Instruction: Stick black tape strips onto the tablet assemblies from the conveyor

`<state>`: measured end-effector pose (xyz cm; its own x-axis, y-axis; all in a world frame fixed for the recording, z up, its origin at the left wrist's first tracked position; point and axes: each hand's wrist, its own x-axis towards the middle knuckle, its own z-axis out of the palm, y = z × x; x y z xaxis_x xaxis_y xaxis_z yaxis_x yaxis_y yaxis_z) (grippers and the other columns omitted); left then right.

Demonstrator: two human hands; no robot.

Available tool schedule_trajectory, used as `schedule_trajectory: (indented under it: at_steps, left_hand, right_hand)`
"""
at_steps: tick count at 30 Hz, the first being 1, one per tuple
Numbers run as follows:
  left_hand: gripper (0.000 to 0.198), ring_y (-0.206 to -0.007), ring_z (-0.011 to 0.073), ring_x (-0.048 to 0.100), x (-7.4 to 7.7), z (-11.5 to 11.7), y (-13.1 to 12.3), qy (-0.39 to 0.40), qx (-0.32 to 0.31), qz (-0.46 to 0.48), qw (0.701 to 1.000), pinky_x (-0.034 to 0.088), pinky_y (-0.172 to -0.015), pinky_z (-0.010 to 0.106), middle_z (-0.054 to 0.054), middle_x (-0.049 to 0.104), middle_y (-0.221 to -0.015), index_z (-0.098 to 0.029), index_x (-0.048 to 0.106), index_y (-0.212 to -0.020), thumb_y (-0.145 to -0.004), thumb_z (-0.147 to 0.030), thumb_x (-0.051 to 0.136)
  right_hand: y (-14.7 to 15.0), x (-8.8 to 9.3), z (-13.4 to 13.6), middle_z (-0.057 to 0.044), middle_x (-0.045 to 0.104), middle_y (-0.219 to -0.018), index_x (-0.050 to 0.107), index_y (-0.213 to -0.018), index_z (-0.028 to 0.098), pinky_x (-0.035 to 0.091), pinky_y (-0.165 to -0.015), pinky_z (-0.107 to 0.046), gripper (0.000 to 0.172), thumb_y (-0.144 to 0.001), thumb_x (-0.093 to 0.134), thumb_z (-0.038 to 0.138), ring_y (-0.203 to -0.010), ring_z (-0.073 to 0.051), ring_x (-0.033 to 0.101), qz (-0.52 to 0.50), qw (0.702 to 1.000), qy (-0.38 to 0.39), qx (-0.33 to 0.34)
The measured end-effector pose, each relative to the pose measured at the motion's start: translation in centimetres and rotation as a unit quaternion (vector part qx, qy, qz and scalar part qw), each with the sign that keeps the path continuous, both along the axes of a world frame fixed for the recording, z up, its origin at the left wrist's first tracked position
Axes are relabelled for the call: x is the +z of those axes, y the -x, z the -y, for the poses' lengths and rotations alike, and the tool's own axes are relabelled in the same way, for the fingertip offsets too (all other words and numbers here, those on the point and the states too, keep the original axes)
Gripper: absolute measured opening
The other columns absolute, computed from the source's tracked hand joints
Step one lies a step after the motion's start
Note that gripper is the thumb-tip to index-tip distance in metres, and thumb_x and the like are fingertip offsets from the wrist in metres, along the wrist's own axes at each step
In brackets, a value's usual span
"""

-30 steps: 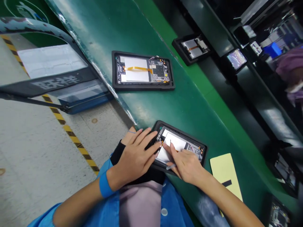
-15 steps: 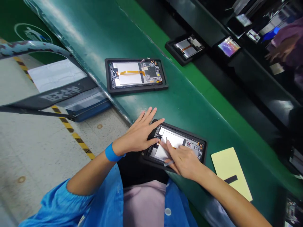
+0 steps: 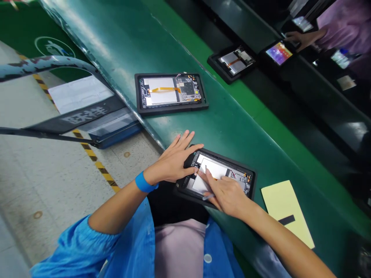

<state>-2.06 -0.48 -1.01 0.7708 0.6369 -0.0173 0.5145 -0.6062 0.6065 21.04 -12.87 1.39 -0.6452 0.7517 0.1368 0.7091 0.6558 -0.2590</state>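
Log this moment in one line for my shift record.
left hand: flat on black tray corner | right hand: fingertip on open tablet's white panel, grey tool tucked

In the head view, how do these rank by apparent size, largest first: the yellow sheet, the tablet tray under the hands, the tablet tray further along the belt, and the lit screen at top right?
1-2. Tablet tray under the hands and tablet tray further along the belt: look alike; nearness differs, so unranked.
3. Yellow sheet.
4. Lit screen, smallest, but farthest away.

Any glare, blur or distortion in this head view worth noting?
Head view: overhead light glares off the green belt; wide-angle distortion bends its edges; the nearest tablet under both hands is sharp; the far lit screen is soft.
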Motion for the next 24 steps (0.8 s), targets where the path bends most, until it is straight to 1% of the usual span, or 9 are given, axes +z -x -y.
schedule_trajectory:
  at_steps: [5, 8, 10, 11, 12, 14, 16, 18, 24]
  left_hand:
    - [0.077, -0.158, 0.039, 0.002, 0.1, 0.4, -0.6, 0.005, 0.023, 0.01, 1.0, 0.009, -0.126, 0.065, 0.014, 0.006, -0.173, -0.023, 0.042, -0.152, -0.085, -0.048, 0.072]
    - [0.078, -0.159, 0.0388, 0.002, -0.1, 0.5, -0.5, 0.005, 0.03, 0.033, 0.999, 0.008, -0.126, 0.065, 0.014, 0.01, -0.172, -0.022, 0.044, -0.151, -0.083, -0.047, 0.074]
    - [0.078, -0.159, 0.0368, 0.006, -0.4, 0.6, -0.3, 0.013, 0.035, 0.073, 0.997, 0.01, -0.127, 0.063, 0.015, 0.014, -0.171, -0.022, 0.043, -0.152, -0.085, -0.049, 0.072]
    - [0.076, -0.159, 0.0353, 0.01, -0.5, 0.6, -0.2, 0.022, 0.044, 0.102, 0.994, 0.012, -0.127, 0.061, 0.015, 0.017, -0.171, -0.021, 0.043, -0.152, -0.087, -0.049, 0.07]
    - [0.073, -0.158, 0.0337, 0.015, -0.7, 0.7, 0.0, 0.034, 0.059, 0.137, 0.988, 0.016, -0.128, 0.059, 0.016, 0.021, -0.17, -0.021, 0.043, -0.152, -0.09, -0.048, 0.068]
    - [0.064, -0.156, 0.031, 0.026, -0.8, 1.0, 0.2, 0.055, 0.096, 0.204, 0.973, 0.025, -0.127, 0.055, 0.016, 0.03, -0.167, -0.021, 0.046, -0.15, -0.093, -0.044, 0.063]
    - [0.055, -0.153, 0.0296, 0.034, -0.8, 1.5, 0.4, 0.062, 0.124, 0.243, 0.96, 0.031, -0.125, 0.052, 0.015, 0.038, -0.163, -0.021, 0.052, -0.146, -0.095, -0.04, 0.061]
    - [0.048, -0.151, 0.0297, 0.037, -0.5, 2.1, 0.6, 0.049, 0.137, 0.252, 0.957, 0.033, -0.124, 0.053, 0.014, 0.044, -0.16, -0.021, 0.057, -0.141, -0.096, -0.037, 0.06]
    - [0.034, -0.15, 0.0295, 0.039, 0.1, 4.0, 1.7, -0.024, 0.137, 0.208, 0.968, 0.032, -0.125, 0.056, 0.012, 0.052, -0.153, -0.021, 0.065, -0.129, -0.098, -0.031, 0.054]
  right_hand:
    - [-0.1, -0.3, 0.2, -0.018, 0.07, -0.131, -0.013, -0.163, 0.007, 0.052, -0.06, -0.034, 0.085, -0.103, 0.046, 0.02, -0.071, -0.021, 0.071, -0.01, 1.0, 0.02, -0.018]
    - [-0.2, -0.2, 0.2, -0.015, 0.07, -0.132, -0.01, -0.164, 0.014, 0.057, -0.067, -0.034, 0.083, -0.102, 0.045, 0.017, -0.076, -0.021, 0.074, -0.055, 0.996, 0.059, -0.04]
    - [-0.1, 0.2, 0.1, -0.012, 0.071, -0.131, 0.002, -0.165, 0.019, 0.059, -0.075, -0.034, 0.077, -0.102, 0.046, 0.018, -0.084, -0.021, 0.076, -0.098, 0.989, 0.086, -0.071]
    - [0.0, 0.4, 0.0, -0.01, 0.073, -0.129, 0.014, -0.163, 0.022, 0.059, -0.079, -0.034, 0.07, -0.102, 0.048, 0.019, -0.088, -0.02, 0.076, -0.124, 0.983, 0.095, -0.093]
    - [0.1, 0.7, -0.1, -0.009, 0.075, -0.123, 0.029, -0.158, 0.023, 0.058, -0.081, -0.033, 0.06, -0.102, 0.051, 0.021, -0.091, -0.02, 0.076, -0.153, 0.976, 0.099, -0.117]
    - [0.5, 1.3, -0.5, -0.006, 0.077, -0.108, 0.055, -0.135, 0.024, 0.057, -0.08, -0.03, 0.034, -0.101, 0.057, 0.025, -0.089, -0.019, 0.074, -0.201, 0.96, 0.106, -0.163]
    - [1.1, 1.9, -0.9, -0.005, 0.075, -0.097, 0.065, -0.11, 0.023, 0.056, -0.076, -0.028, 0.012, -0.101, 0.059, 0.028, -0.083, -0.017, 0.072, -0.223, 0.948, 0.122, -0.193]
    - [1.8, 2.3, -1.4, -0.005, 0.07, -0.095, 0.066, -0.099, 0.022, 0.054, -0.073, -0.028, 0.011, -0.101, 0.058, 0.029, -0.082, -0.017, 0.068, -0.219, 0.944, 0.142, -0.202]
    - [3.7, 1.9, -2.2, -0.005, 0.066, -0.105, 0.068, -0.094, 0.022, 0.049, -0.067, -0.028, 0.018, -0.101, 0.055, 0.032, -0.077, -0.016, 0.065, -0.136, 0.952, 0.166, -0.218]
